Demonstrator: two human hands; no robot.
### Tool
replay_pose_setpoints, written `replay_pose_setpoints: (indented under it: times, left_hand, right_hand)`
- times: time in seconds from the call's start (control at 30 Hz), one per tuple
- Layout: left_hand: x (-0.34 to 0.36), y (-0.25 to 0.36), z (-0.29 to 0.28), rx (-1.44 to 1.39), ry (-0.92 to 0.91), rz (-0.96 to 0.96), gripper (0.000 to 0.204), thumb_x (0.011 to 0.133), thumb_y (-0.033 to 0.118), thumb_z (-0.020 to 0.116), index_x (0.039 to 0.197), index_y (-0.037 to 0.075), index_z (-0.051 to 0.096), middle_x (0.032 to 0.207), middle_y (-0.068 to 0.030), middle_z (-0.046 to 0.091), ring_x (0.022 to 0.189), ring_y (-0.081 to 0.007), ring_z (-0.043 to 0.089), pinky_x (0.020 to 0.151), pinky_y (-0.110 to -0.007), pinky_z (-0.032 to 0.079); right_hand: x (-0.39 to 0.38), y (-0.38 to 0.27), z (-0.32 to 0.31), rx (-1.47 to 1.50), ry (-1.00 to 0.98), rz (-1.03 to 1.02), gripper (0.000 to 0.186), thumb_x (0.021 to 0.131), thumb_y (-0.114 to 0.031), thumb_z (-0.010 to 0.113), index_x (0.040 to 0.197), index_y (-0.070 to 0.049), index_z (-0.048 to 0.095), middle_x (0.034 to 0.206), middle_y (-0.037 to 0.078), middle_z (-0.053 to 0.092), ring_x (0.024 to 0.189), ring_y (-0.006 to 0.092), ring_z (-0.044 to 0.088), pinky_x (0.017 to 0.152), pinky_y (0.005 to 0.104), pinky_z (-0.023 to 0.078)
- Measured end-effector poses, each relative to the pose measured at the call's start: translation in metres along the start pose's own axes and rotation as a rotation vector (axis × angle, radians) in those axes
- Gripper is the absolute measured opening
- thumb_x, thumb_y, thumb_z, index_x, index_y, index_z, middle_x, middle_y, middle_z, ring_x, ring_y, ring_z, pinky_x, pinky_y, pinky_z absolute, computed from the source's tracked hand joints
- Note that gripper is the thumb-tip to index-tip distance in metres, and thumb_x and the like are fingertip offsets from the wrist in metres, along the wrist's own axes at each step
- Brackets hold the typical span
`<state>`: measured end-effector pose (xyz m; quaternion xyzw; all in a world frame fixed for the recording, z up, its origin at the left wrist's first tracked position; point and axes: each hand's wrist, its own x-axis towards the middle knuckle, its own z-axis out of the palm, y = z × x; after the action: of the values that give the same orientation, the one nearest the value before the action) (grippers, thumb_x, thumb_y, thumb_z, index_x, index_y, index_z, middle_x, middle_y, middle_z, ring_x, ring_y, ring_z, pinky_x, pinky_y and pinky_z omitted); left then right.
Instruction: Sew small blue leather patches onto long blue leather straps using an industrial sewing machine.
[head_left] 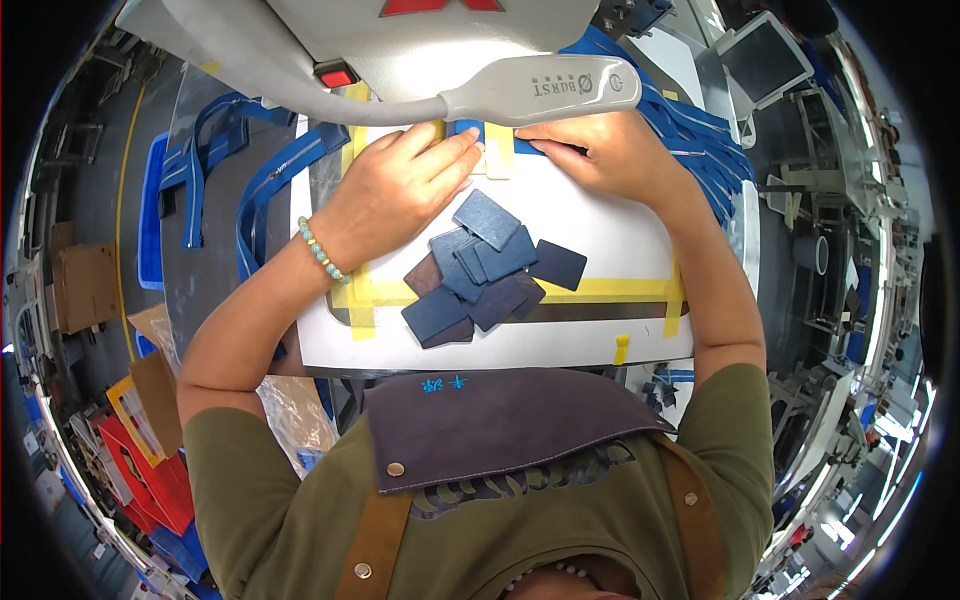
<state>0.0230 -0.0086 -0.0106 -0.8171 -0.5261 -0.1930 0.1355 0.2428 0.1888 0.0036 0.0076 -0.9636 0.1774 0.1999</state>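
My left hand (410, 180), with a beaded bracelet at the wrist, lies palm down on the white work surface (600, 235). Its fingers are stretched out, and the tips touch a short blue fabric piece (466, 128) beside a yellow tape strip (499, 152). On the other side of that tape, my right hand (615, 155) has thumb and forefinger closed on blue fabric (524, 147). A lamp head partly covers this hand. Just below both hands lies a loose pile of dark blue and brown rectangular pieces (487, 220).
A pale machine body (430, 50) and a grey gooseneck lamp (540, 90) overhang the hands. Blue zipper strips hang at the left (262, 195) and lie bunched at the right (690, 125). Yellow tape (610, 291) crosses the near work surface. A blue bin (152, 210) stands left.
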Motion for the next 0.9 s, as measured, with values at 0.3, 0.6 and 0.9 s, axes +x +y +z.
replay_pose_setpoints:
  times: [0.3,0.6,0.9]
  left_hand:
    - [0.001,0.002,0.004,0.089,0.007,0.034,0.028,0.088,0.013,0.068,0.114,0.003,0.073,0.112,-0.0052,0.073,0.103,-0.0205,0.067,0.080,-0.031,0.056]
    - [0.001,0.005,0.004,0.123,0.007,0.032,0.029,0.088,0.013,0.067,0.114,0.003,0.073,0.109,-0.0048,0.071,0.097,-0.0186,0.066,0.077,-0.029,0.054]
    - [-0.003,0.000,0.005,0.058,0.025,0.029,0.028,0.086,0.014,0.073,0.112,0.002,0.072,0.111,-0.0067,0.071,0.093,-0.0204,0.067,0.079,-0.032,0.057]
  right_hand:
    - [0.004,-0.001,0.000,-0.073,0.061,-0.063,0.013,0.085,-0.013,0.081,0.098,-0.011,0.079,0.106,-0.001,0.077,0.101,0.0245,0.071,0.094,0.0421,0.052]
    - [0.008,-0.020,0.001,0.005,-0.016,-0.069,0.024,0.085,-0.010,0.080,0.108,-0.005,0.080,0.113,0.008,0.077,0.103,0.0283,0.072,0.089,0.0411,0.058]
    - [0.010,-0.027,0.011,0.013,-0.034,-0.087,0.031,0.084,-0.004,0.073,0.115,-0.003,0.078,0.120,0.009,0.075,0.111,0.0288,0.070,0.097,0.0421,0.057]
